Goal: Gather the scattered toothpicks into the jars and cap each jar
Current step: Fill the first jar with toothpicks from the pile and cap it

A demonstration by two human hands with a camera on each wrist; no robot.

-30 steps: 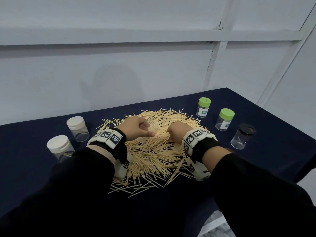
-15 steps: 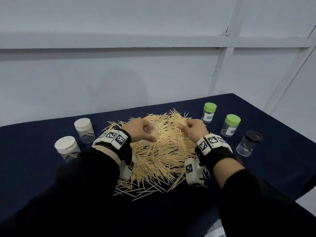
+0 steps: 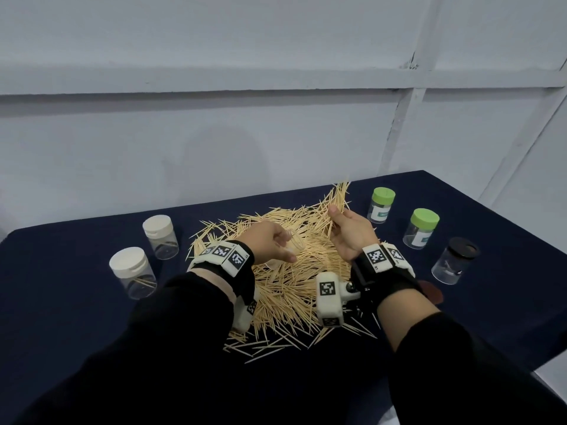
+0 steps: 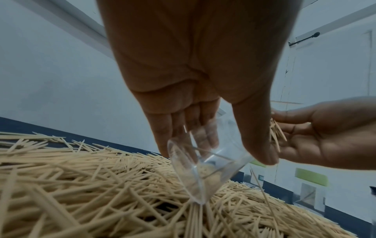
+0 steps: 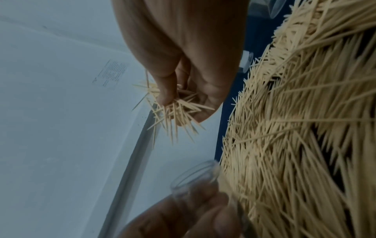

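A broad heap of wooden toothpicks [image 3: 285,271] covers the middle of the dark blue table [image 3: 76,302]. My left hand [image 3: 273,243] grips a clear, uncapped jar [image 3: 293,245], tilted with its base resting on the heap [image 4: 200,170]. My right hand [image 3: 346,231] is raised just right of the jar and pinches a bunch of toothpicks [image 5: 175,112] that fan upward [image 3: 337,197]. In the right wrist view the jar mouth [image 5: 195,173] sits below the bunch.
Two white-capped jars [image 3: 161,237] [image 3: 132,271] stand at the left, each holding a few toothpicks. Two green-capped jars [image 3: 382,205] [image 3: 422,228] and a black-capped jar [image 3: 455,259] stand at the right. A brown lid [image 3: 432,294] lies near my right wrist.
My right hand has risen off the heap with a bunch of toothpicks and turned palm-up. The left hand has kept holding the jar in place.
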